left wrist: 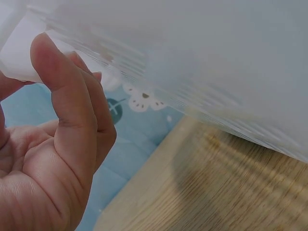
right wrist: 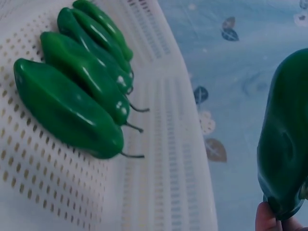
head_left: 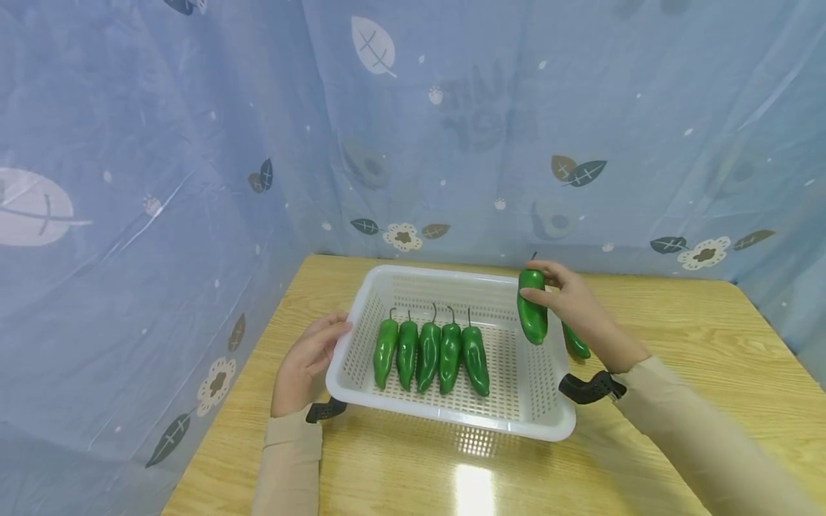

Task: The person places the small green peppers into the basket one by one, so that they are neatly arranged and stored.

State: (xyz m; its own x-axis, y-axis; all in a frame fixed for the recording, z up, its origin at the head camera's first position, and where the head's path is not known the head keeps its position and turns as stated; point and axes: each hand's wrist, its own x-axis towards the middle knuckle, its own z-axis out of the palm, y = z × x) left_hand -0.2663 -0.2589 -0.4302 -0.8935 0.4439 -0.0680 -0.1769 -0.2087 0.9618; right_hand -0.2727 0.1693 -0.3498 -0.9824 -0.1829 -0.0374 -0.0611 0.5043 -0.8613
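Note:
A white plastic basket (head_left: 452, 421) with perforated sides is tilted a little above the table. My left hand (head_left: 312, 352) pinches its left rim; in the left wrist view the fingers (left wrist: 72, 115) curl up to the rim beneath the basket's wall. Several green peppers (head_left: 429, 355) lie side by side in the basket, stems pointing away. Over the basket's right end, my right hand (head_left: 564, 294) grips another green pepper (head_left: 533, 315) near its stem end. In the right wrist view that held pepper (right wrist: 286, 139) shows at the right edge, with only fingertips visible below.
Another green pepper (head_left: 576, 342) lies right of the basket, partly hidden by the right hand and forearm. The wooden table (head_left: 697, 344) meets a blue patterned curtain (head_left: 452, 143) at the back and left. Black wrist mounts (head_left: 590, 388) sit on the sleeves.

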